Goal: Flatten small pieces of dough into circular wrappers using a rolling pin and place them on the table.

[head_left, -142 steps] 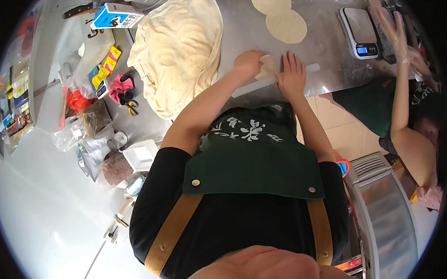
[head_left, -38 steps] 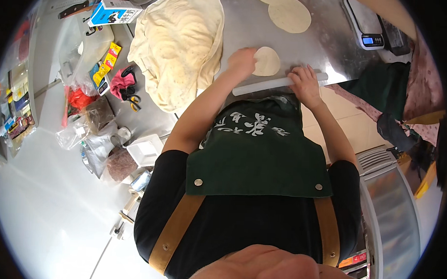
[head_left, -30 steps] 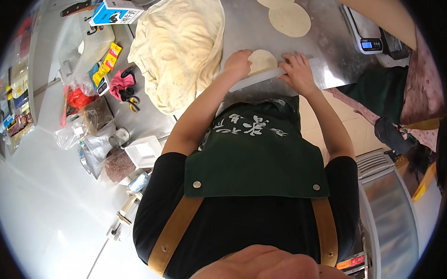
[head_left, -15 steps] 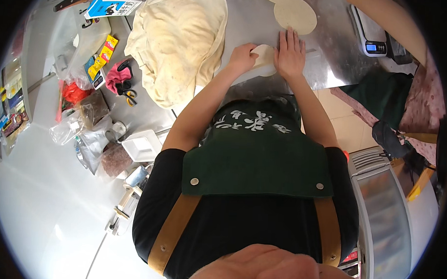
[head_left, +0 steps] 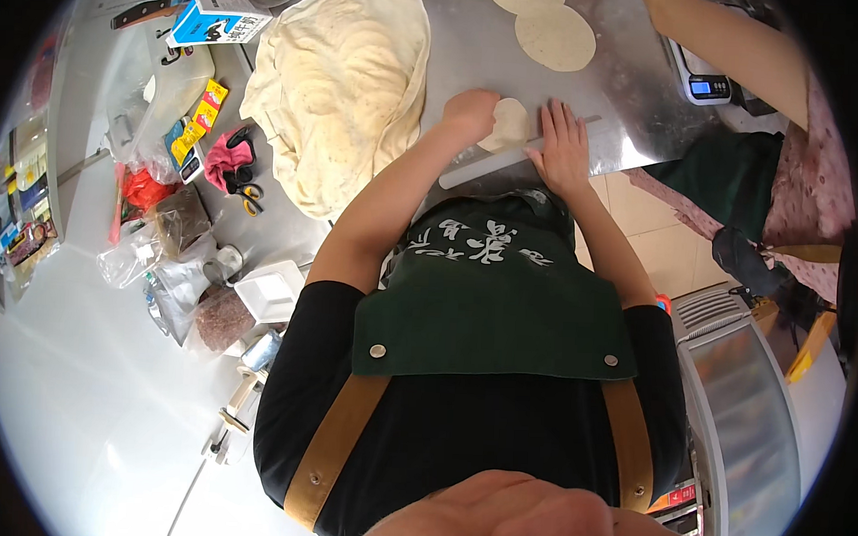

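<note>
In the upper middle of the frame, a small dough disc (head_left: 510,125) lies on the steel table (head_left: 470,43). The left hand (head_left: 470,116) is at the left edge of this disc, with its fingers bent and close together; whether they pinch the edge, I cannot tell. The right hand (head_left: 563,152) lies flat over the white pin (head_left: 484,168), its fingers stretched forward and the thumb apart, so it does not close around the pin. The pin lies slanting, at the lower side of the disc, with its left end lower in the frame.

At the top centre, two larger discs (head_left: 555,38) overlap slightly. To the left of the hands there is a big cream heap (head_left: 336,95); if its surface is cloth or dough, I cannot tell. In the upper right, another person's forearm (head_left: 748,57) passes over part of the scale (head_left: 707,87).
</note>
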`<control>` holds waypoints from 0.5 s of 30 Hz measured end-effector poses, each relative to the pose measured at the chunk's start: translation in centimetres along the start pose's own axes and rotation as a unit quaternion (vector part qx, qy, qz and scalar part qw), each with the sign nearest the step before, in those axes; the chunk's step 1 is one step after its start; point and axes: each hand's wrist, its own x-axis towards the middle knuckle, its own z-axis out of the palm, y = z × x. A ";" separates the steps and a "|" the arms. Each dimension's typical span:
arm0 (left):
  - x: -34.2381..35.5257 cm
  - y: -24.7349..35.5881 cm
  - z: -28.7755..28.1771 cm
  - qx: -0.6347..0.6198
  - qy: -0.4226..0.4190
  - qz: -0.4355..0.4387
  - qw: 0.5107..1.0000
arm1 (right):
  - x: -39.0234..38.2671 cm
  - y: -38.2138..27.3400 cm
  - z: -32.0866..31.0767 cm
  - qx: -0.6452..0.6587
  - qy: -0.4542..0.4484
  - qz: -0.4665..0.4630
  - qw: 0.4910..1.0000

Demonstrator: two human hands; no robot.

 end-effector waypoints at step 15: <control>-1.7 -2.4 0.8 -0.021 0.032 -0.023 0.999 | 1.1 2.8 -1.7 0.025 -0.084 -0.123 0.988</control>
